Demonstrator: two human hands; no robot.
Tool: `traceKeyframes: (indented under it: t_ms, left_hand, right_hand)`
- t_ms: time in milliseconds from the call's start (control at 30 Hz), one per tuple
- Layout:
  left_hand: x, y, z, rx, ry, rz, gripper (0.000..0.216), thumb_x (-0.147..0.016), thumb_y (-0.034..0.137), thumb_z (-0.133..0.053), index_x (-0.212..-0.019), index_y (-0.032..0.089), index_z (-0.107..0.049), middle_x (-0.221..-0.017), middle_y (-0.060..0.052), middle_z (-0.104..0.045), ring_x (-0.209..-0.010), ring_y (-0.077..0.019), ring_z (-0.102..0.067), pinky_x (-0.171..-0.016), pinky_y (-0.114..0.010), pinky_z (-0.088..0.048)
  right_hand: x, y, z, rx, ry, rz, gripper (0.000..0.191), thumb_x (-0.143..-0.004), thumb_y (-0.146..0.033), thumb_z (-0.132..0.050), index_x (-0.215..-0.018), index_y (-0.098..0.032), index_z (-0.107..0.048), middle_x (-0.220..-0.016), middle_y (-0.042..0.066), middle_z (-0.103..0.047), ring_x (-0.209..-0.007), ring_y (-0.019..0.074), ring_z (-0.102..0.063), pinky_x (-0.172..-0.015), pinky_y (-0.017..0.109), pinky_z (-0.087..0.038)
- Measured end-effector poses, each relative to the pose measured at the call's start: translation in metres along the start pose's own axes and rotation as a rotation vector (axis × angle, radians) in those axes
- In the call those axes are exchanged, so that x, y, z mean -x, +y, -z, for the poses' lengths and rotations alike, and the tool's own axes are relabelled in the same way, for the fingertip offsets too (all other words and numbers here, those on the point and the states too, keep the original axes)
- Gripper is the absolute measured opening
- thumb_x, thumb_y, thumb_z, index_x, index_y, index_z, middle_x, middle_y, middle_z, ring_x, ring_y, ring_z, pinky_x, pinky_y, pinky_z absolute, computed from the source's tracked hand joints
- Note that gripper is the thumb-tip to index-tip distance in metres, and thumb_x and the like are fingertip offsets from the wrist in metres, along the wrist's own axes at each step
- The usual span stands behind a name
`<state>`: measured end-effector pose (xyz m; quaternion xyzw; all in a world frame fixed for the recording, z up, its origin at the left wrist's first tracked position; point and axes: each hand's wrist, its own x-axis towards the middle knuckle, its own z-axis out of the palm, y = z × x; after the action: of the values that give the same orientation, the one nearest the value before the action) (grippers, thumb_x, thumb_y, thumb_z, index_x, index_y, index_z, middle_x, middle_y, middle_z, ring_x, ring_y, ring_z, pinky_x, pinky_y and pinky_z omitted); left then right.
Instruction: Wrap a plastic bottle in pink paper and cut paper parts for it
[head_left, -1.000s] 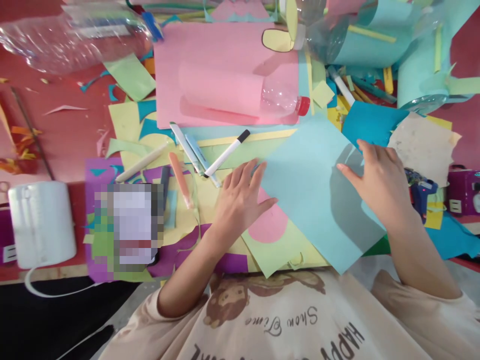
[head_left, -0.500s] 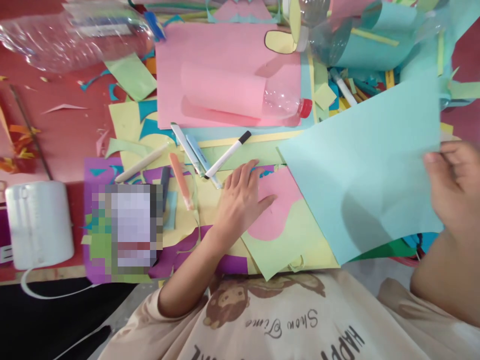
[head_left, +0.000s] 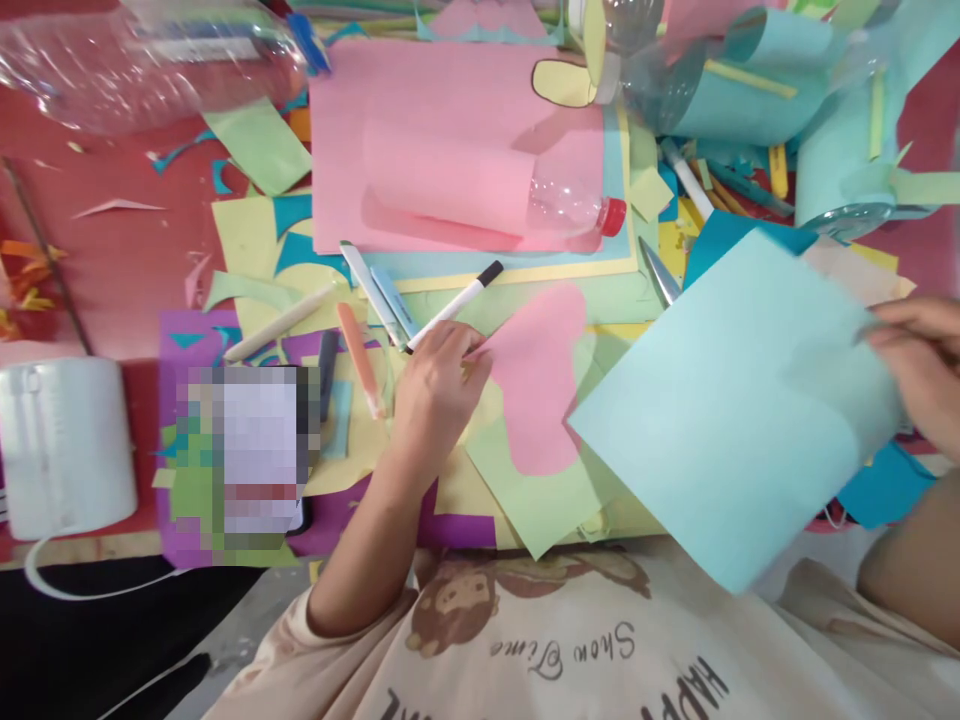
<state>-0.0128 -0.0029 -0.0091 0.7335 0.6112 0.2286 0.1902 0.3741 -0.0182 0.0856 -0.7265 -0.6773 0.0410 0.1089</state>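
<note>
My left hand (head_left: 442, 385) pinches the left edge of a pink paper cutout (head_left: 541, 390) with a rounded, boot-like outline. Under the cutout lies a light green sheet (head_left: 525, 520). At the right, my right hand (head_left: 919, 370) grips the corner of a light blue sheet of paper (head_left: 739, 410), which is tilted above the table. Just beyond my left fingers rests a white marker with a black cap (head_left: 459, 303). Farther back, a plastic bottle wrapped in pink paper (head_left: 457, 180), with a red cap, lies on pink sheets (head_left: 337, 150).
An orange marker (head_left: 360, 360), a phone (head_left: 259, 450) and a white case (head_left: 67, 450) are on the left. Clear plastic bottles (head_left: 165, 65) lie at the back left. Blue-wrapped bottles (head_left: 840, 160) stand at the back right. A metal scissor blade (head_left: 658, 272) shows beside the blue sheet.
My left hand has taken the pink cutout's edge and drawn it up and left. The light blue sheet has turned and shifted right and down in my right hand, uncovering the blade.
</note>
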Motion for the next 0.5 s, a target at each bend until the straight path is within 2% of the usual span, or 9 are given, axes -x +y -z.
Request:
traceKeyframes:
  t_ms: [100,167,233,300,400,467,500]
  left_hand:
    - [0.001,-0.001,0.006,-0.03,0.058,0.052,0.01,-0.085,0.017,-0.052,-0.075,0.02,-0.051,-0.077,-0.001,-0.057,-0.072,-0.0148,-0.055,-0.066,-0.026,-0.042]
    - [0.001,-0.003,0.01,-0.03,0.112,0.059,0.01,-0.085,0.017,-0.053,-0.075,0.02,-0.054,-0.078,0.0,-0.058,-0.067,-0.0123,-0.054,-0.063,-0.025,-0.04]
    - [0.001,-0.005,0.015,0.015,0.151,0.064,0.011,-0.085,0.019,-0.054,-0.074,0.02,-0.056,-0.072,0.002,-0.057,-0.06,-0.0099,-0.05,-0.059,-0.023,-0.038]
    - [0.001,-0.007,0.019,0.117,0.18,0.097,0.013,-0.085,0.023,-0.055,-0.072,0.021,-0.056,-0.061,0.004,-0.051,-0.051,-0.0085,-0.044,-0.052,-0.023,-0.034]
    - [-0.002,-0.006,0.025,0.376,0.213,0.208,0.016,-0.084,0.026,-0.056,-0.069,0.021,-0.054,-0.049,0.007,-0.045,-0.042,-0.0075,-0.039,-0.043,-0.022,-0.031]
    - [-0.002,-0.001,0.026,0.556,0.21,0.271,0.016,-0.083,0.028,-0.058,-0.07,0.021,-0.053,-0.048,0.007,-0.049,-0.039,-0.0071,-0.043,-0.04,-0.02,-0.033]
    - [-0.001,0.004,0.024,0.637,0.195,0.291,0.016,-0.083,0.029,-0.06,-0.071,0.021,-0.052,-0.048,0.006,-0.052,-0.038,-0.007,-0.045,-0.039,-0.019,-0.036]
  right_hand:
    - [-0.016,-0.03,-0.012,-0.115,-0.176,0.073,0.016,-0.077,-0.029,-0.052,-0.084,-0.025,-0.066,-0.072,0.001,-0.067,-0.054,0.0147,-0.054,-0.052,0.03,-0.043]
    - [-0.027,-0.045,-0.026,-0.135,-0.22,0.224,0.023,-0.082,-0.029,-0.049,-0.091,-0.024,-0.069,-0.086,0.004,-0.07,-0.066,0.0175,-0.061,-0.061,0.032,-0.048]
    - [-0.038,-0.053,-0.042,-0.078,-0.246,0.361,0.029,-0.088,-0.029,-0.044,-0.101,-0.022,-0.07,-0.086,0.006,-0.068,-0.069,0.0187,-0.06,-0.064,0.034,-0.048]
    - [-0.046,-0.059,-0.054,0.005,-0.234,0.487,0.033,-0.092,-0.027,-0.042,-0.111,-0.019,-0.068,-0.087,0.009,-0.067,-0.079,0.0232,-0.06,-0.074,0.038,-0.049]
    - [-0.048,-0.07,-0.064,0.113,-0.163,0.584,0.035,-0.093,-0.026,-0.044,-0.121,-0.016,-0.062,-0.109,0.016,-0.065,-0.106,0.0322,-0.055,-0.093,0.05,-0.043]
    - [-0.04,-0.083,-0.066,0.032,-0.178,0.561,0.034,-0.093,-0.029,-0.046,-0.122,-0.018,-0.06,-0.123,0.015,-0.06,-0.117,0.0334,-0.051,-0.099,0.052,-0.04]
    - [-0.035,-0.089,-0.067,-0.085,-0.22,0.531,0.033,-0.093,-0.032,-0.048,-0.121,-0.021,-0.06,-0.123,0.013,-0.06,-0.116,0.0319,-0.052,-0.099,0.052,-0.042]
